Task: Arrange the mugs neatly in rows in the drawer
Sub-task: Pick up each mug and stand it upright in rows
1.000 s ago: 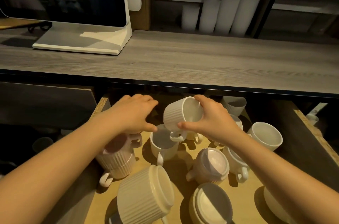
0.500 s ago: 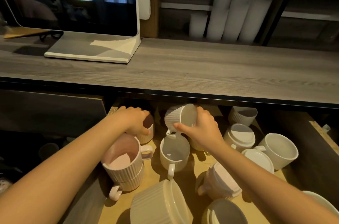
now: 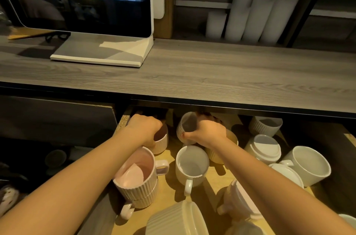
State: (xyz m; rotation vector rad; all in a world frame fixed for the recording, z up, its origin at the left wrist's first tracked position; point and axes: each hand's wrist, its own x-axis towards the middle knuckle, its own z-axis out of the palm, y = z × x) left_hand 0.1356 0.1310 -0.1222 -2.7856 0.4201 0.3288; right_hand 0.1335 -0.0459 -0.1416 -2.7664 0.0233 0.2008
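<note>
Grey worktop [image 3: 192, 73] overhangs drawer [image 3: 215, 175]. Your right hand [image 3: 207, 131] fingers clamp tilted ribbed mug [image 3: 185, 126]; left hand [image 3: 143, 128] fingers grip back-corner mug [image 3: 160, 141]. Right tilted mug, set beside neighbour, handles aligned.

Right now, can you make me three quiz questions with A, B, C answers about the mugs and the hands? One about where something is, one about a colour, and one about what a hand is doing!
1. Where is the mug with the pink inside?
A. On the wooden counter
B. Stacked on another mug at the drawer's left side
C. On the shelf by the white rolls

2. What colour is the screen's stand?
A. White
B. Red
C. Green

3. What is the right hand doing?
A. Resting flat on the counter
B. Hanging with nothing in it
C. Holding a ribbed white mug tilted at the drawer's back

Answers:
1. B, the pink mug sits in a second ribbed mug inside the drawer.
2. A, the stand is white.
3. C, the right hand grips the tilted mug.
</note>
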